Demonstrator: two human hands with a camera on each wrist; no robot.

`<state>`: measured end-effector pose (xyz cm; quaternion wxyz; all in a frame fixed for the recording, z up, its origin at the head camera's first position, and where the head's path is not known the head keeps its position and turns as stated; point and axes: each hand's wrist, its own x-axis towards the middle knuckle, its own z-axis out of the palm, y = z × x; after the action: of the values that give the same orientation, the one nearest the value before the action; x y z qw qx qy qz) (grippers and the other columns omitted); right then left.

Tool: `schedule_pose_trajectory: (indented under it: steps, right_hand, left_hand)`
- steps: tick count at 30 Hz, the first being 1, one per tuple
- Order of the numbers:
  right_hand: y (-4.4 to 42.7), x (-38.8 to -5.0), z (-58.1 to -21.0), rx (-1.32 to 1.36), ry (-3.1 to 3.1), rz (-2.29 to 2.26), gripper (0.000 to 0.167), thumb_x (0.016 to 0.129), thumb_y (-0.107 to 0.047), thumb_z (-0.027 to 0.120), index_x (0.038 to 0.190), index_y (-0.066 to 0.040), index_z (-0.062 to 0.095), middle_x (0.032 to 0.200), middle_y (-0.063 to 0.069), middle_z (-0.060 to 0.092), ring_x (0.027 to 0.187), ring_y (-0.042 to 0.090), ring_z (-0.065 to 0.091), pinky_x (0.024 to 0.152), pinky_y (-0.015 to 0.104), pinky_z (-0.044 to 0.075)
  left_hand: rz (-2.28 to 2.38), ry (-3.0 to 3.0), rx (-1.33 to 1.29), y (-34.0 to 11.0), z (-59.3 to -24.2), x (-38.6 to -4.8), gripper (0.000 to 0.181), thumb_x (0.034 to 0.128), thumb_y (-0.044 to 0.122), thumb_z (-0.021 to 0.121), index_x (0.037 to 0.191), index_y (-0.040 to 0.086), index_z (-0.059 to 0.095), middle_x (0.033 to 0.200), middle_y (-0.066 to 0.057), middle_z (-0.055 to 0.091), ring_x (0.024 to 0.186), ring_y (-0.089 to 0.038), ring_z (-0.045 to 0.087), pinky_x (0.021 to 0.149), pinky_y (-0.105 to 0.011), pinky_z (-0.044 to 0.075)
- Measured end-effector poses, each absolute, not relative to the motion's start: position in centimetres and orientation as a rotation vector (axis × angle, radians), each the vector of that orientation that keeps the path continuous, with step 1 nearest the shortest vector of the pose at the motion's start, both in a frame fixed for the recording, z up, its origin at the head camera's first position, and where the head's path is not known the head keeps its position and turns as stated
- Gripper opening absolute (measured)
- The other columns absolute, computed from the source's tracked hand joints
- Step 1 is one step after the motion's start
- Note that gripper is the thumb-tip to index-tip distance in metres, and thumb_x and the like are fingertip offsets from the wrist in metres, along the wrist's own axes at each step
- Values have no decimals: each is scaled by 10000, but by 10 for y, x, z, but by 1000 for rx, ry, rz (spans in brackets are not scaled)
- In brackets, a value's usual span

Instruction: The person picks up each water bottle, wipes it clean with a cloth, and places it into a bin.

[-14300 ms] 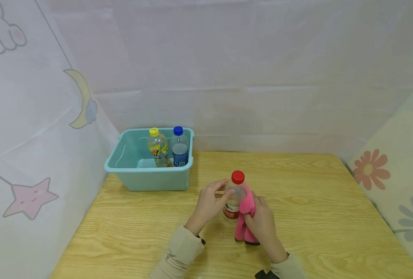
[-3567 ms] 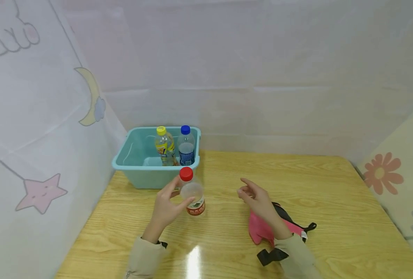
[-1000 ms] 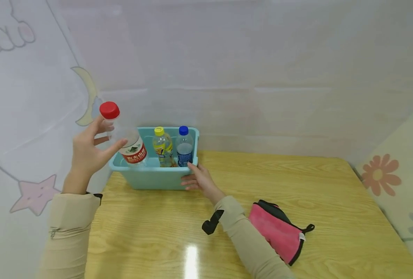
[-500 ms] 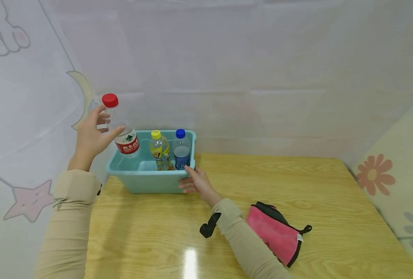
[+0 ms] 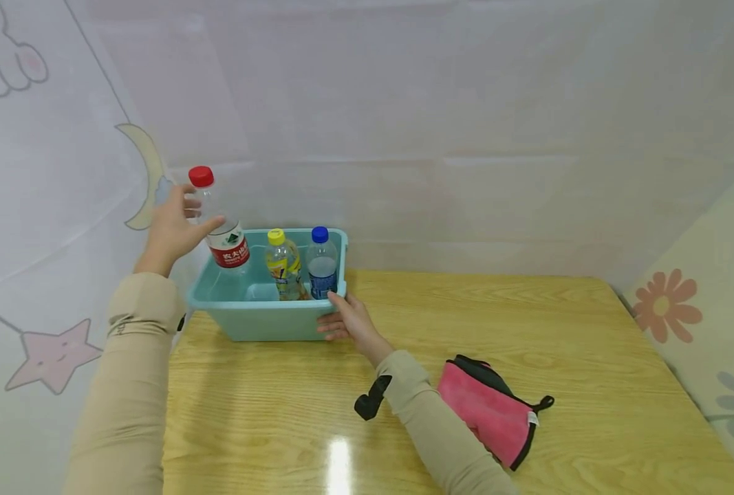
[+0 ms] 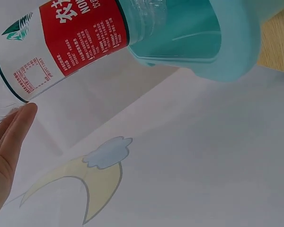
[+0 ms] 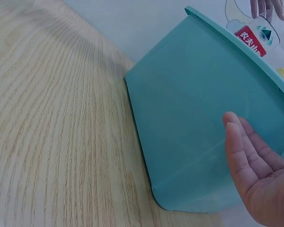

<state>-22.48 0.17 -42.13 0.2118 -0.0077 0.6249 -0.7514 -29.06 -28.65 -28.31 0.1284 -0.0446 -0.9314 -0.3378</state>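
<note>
My left hand point(image 5: 173, 230) holds a clear plastic bottle point(image 5: 229, 249) with a red cap and red-and-white label, thumb on one side and fingers on the other. The bottle leans, its base over the left part of a light blue plastic bin point(image 5: 267, 324). In the left wrist view the bottle's label point(image 6: 85, 35) fills the upper left, near the bin's rim point(image 6: 244, 56). My right hand point(image 5: 355, 322) grips the bin's front right corner: the thumb lies over the rim, the fingers point(image 7: 236, 151) lie along the outside wall, fairly straight.
Inside the bin stand a yellow-capped bottle point(image 5: 284, 269) and a blue-capped bottle point(image 5: 322, 268), towards its right. A pink cloth glove with black trim point(image 5: 487, 405) lies on the wooden table point(image 5: 589, 344), beside my right sleeve. Patterned fabric point(image 5: 404, 137) hangs behind.
The glove has left my right hand for the table. The red-capped bottle has risen from the table to the bin, lately shifting slightly right. My right hand has moved to the bin's corner.
</note>
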Motion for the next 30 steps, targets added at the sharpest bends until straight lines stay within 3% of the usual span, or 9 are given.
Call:
schedule_pose_trajectory:
  steps: [12,19,30]
  right_hand:
    - [0,-222,-420,-35,1755,-2097,537,965,-357,422,1375,-28,311,1079,337,561,945,422,583,818,528,458]
    - [-3,-230,-434,-29,1758,-2083,530,962,-368,426,1359,-30,328,1070,332,568,937,427,584,784,512,485]
    - [-8,-234,-448,6,1768,-2133,562,914,-453,485,1329,-85,392,945,236,648,778,296,662,654,408,546]
  left_hand:
    - [-1046,-2937,-88,-290,-298,-313,761,830,289,665,1346,-51,220,1272,-312,412,1150,-447,395,912,-579,372]
    - [-1099,-3001,-87,-296,-313,-319,873,832,279,666,1439,8,99,1287,-323,395,1169,-461,379,924,-588,357]
    - [-1051,-3101,-97,-296,-319,-327,824,808,205,684,1415,-19,173,1266,-331,401,1146,-457,393,908,-583,371]
